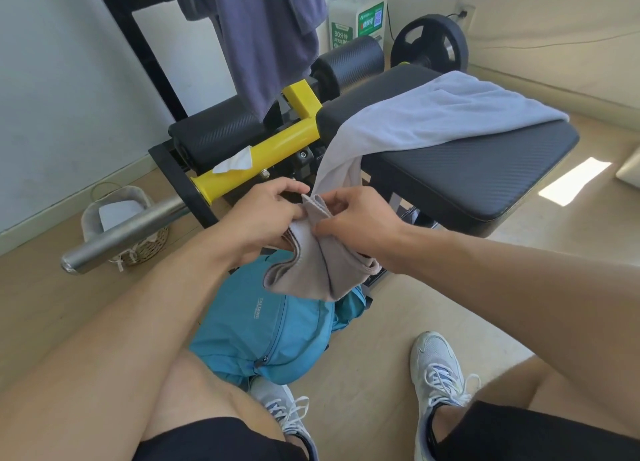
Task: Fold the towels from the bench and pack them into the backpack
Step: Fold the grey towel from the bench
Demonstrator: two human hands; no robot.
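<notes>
From the head view, the left hand and right hand each pinch the bunched end of a grey towel, fingers curled round folds at centre. It looks soft, light and limp, likely to sag wherever unsupported, so corners or a hem edge seem the best holds. Its long axis runs from the hands toward 1 o'clock, draped across the black tabletop. The teal backpack lies on the floor at 6 o'clock from the hands, directly beneath them.
</notes>
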